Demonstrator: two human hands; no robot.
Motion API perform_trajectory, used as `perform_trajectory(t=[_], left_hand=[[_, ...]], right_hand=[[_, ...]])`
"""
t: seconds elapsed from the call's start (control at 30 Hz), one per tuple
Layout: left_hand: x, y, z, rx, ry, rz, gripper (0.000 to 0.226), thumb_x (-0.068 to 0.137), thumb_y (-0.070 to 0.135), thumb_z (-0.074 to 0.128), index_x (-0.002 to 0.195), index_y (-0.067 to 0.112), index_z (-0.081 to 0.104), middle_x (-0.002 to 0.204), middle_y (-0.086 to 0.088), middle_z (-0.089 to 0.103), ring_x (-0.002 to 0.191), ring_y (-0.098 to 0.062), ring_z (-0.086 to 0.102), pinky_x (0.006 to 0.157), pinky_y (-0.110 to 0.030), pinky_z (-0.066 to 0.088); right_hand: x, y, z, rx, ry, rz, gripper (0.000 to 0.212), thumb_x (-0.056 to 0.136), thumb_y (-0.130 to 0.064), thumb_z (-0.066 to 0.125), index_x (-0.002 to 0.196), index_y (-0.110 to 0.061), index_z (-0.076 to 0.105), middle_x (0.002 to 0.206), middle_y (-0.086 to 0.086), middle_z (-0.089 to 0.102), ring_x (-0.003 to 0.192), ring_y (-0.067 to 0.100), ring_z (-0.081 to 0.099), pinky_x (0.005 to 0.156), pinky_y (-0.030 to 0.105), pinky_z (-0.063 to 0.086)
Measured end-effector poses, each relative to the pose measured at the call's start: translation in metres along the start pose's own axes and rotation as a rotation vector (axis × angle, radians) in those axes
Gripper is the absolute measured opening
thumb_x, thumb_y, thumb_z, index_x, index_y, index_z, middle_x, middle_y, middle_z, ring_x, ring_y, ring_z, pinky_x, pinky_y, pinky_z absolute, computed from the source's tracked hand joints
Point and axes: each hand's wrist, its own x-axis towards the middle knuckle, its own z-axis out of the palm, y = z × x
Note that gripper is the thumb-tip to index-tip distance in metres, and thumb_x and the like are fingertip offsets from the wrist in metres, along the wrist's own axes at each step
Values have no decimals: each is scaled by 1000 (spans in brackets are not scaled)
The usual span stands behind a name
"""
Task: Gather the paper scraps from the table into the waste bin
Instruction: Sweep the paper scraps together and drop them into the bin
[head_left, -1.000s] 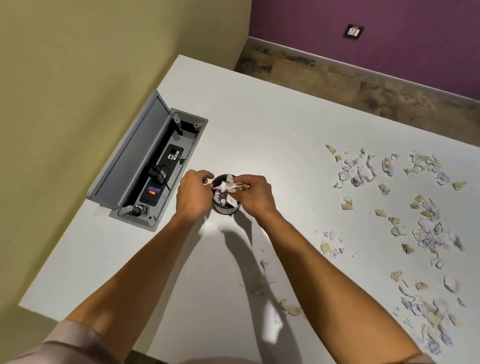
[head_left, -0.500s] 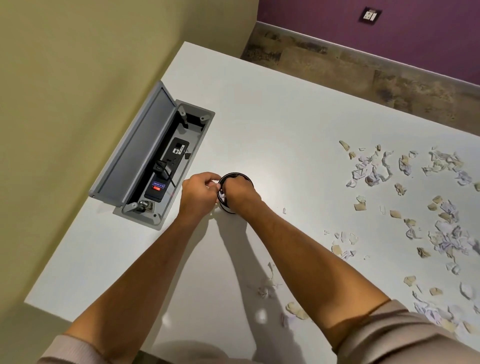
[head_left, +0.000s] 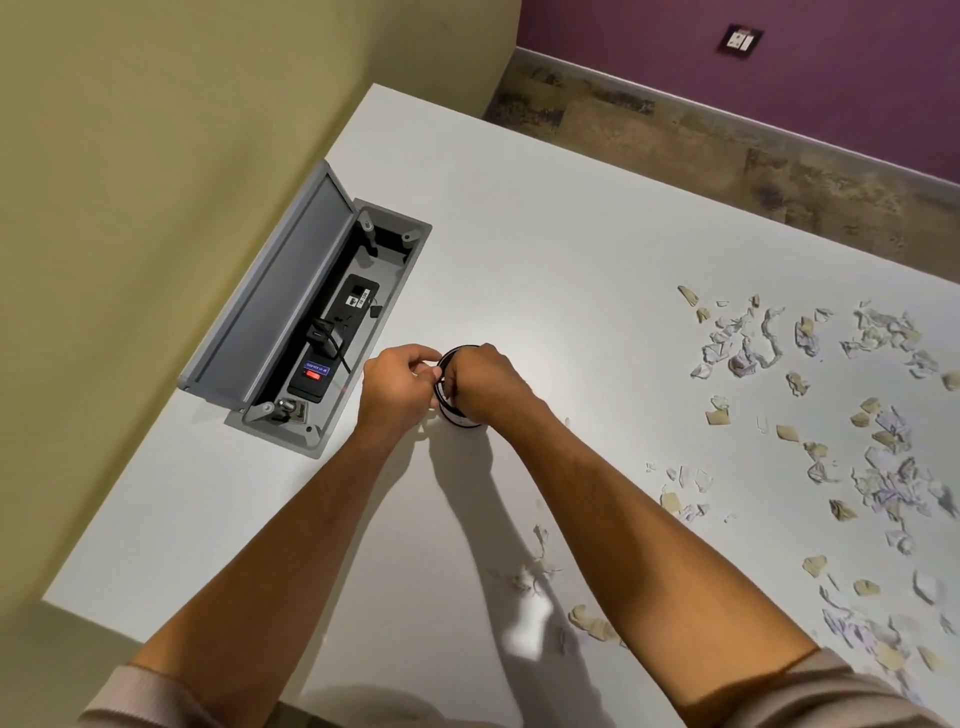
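Pressing into the small black round waste bin (head_left: 457, 415), the right hand (head_left: 480, 382) is seen curled, its contents hidden; the left hand (head_left: 397, 387) pinches the rim. Torn pale paper scraps (head_left: 878, 467) lie rightward on the white surface (head_left: 545, 249), nearer the right hand.

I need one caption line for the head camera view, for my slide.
Both hands work at the small bin while paper scraps lie on the white table.
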Motion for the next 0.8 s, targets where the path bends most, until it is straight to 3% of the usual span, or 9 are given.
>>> perform_trajectory(t=[0.1, 0.2, 0.47, 0.53, 0.6, 0.63, 0.7, 0.8], left_hand=[[-1, 0, -1, -36, -5, -3, 17, 90, 4, 60, 102, 6, 72, 84, -18, 69, 55, -14, 68, 46, -13, 51], [0, 1, -2, -66, -16, -16, 17, 89, 2, 62, 102, 4, 72, 84, -16, 68, 58, -16, 68, 49, -16, 54], [1, 0, -1, -34, -7, -33, 17, 89, 4, 61, 100, 8, 73, 76, -10, 70, 48, -11, 66, 49, -20, 56], [0, 1, -1, -10, 4, -38, 17, 88, 8, 63, 102, 9, 73, 77, -8, 71, 57, -19, 69, 58, -29, 60], [-2, 2, 0, 49, 25, -9, 18, 88, 15, 66, 104, 10, 72, 89, -9, 72, 76, -25, 70, 74, -38, 60], [-5, 3, 0, 88, 40, 18, 19, 88, 17, 66, 105, 11, 71, 96, -9, 71, 83, -25, 69, 81, -38, 57], [-14, 6, 0, 127, 82, 76, 20, 90, 20, 64, 107, 11, 69, 106, -9, 67, 89, -21, 65, 87, -36, 53], [-36, 10, 3, 47, 195, 203, 14, 94, 18, 60, 103, 10, 68, 106, -5, 61, 93, -17, 62, 84, -27, 49]], right_hand=[[8, -6, 5, -65, -58, 49, 15, 85, -9, 53, 71, -9, 58, 73, 5, 56, 73, 27, 55, 64, 29, 41], [15, -8, 9, -75, -90, 89, 30, 89, -12, 50, 62, -15, 39, 65, 2, 44, 70, 25, 51, 56, 28, 36], [8, -9, 4, -94, -62, 45, 32, 90, -12, 48, 60, -15, 37, 62, 1, 40, 73, 27, 50, 64, 29, 37], [0, -5, 2, -6, -16, 45, 22, 87, -9, 50, 65, -10, 48, 66, 2, 43, 73, 30, 52, 63, 30, 40], [-7, 2, 1, 132, 49, 67, 12, 85, -7, 53, 83, -6, 64, 81, 7, 52, 79, 32, 55, 67, 31, 46], [-12, 6, 1, 202, 84, 84, 16, 85, -7, 54, 93, -8, 68, 90, 8, 55, 83, 32, 57, 70, 31, 47], [-25, 15, 2, 317, 166, 90, 26, 85, -7, 55, 104, -13, 70, 100, 9, 62, 95, 30, 60, 75, 29, 46], [-57, 29, 6, 350, 410, -19, 35, 81, 0, 53, 109, -11, 72, 111, 11, 71, 105, 29, 63, 88, 33, 50]])
